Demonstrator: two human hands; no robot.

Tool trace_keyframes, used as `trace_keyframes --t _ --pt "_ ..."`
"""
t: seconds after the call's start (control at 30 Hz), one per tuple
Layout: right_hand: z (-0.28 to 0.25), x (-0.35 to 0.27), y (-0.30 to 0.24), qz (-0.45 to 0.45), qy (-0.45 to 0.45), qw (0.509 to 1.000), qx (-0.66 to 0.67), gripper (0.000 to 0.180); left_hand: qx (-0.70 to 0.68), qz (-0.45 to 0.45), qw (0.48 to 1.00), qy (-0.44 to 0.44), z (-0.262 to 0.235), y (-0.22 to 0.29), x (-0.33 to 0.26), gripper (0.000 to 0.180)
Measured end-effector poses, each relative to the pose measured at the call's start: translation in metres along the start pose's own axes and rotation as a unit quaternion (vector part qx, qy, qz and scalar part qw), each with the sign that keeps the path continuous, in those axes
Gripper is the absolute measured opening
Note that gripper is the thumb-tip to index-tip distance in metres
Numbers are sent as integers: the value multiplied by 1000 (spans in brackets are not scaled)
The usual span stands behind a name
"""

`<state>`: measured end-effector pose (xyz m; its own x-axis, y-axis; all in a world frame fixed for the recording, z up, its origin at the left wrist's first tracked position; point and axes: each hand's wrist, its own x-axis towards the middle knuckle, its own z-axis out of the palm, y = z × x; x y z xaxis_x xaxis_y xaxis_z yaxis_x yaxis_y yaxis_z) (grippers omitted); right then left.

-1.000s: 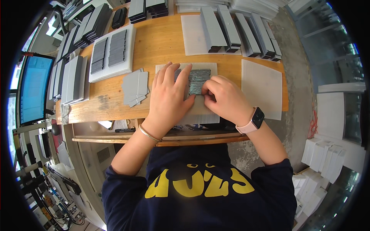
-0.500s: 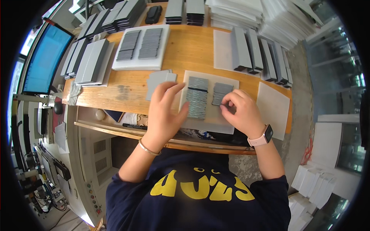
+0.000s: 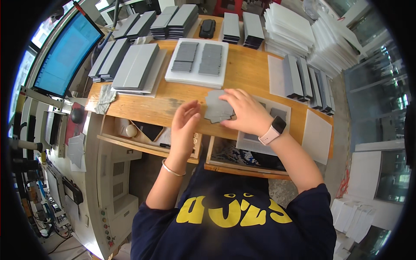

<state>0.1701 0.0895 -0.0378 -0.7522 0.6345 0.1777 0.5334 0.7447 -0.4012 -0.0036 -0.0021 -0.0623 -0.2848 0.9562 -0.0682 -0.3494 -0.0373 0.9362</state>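
My right hand (image 3: 248,113) reaches left over a loose pile of thin grey plates (image 3: 215,104) on the wooden table. Its thumb and fingers are spread at the pile's right part, and I see no plate lifted. My left hand (image 3: 185,128) hovers just left of the pile, above the table's front edge, fingers loosely bent and apart, holding nothing. Beneath my right wrist lies a pale translucent sheet (image 3: 286,106) bearing two stacks of grey plates. The smaller stack (image 3: 277,113) shows beside the watch, while the larger one is mostly hidden by my right hand and forearm.
A white foam pad (image 3: 197,76) with two rows of grey plates lies farther back. Grey blocks (image 3: 138,65) stand at left, others (image 3: 299,82) at right. An open drawer (image 3: 149,138) juts out below. A monitor (image 3: 67,54) is at far left.
My right hand has moved left from the small stack to the loose grey plates. My left hand has drawn away to their left. The view has shifted left.
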Motion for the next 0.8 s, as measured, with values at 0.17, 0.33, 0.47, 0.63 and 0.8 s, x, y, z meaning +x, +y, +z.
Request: trace_keyframes --t 0.17,0.33,0.47,0.63,0.8 --pt "1 0 -16 2 -16 1000 -16 53 -66 -36 996 -48 -4 3 0 35" --pt "4 -3 -33 19 -23 999 -30 52 -50 -46 996 -53 -9 6 -9 35" --pt "7 -7 -46 -2 -24 999 -23 50 -16 -1 1000 -9 -18 4 -28 29" --pt "16 -14 -65 -24 -25 998 -45 52 11 14 996 90 -38 -23 -47 13" --pt "36 -24 -69 -31 5 996 -82 48 -233 -200 951 39 -38 -40 -48 11"
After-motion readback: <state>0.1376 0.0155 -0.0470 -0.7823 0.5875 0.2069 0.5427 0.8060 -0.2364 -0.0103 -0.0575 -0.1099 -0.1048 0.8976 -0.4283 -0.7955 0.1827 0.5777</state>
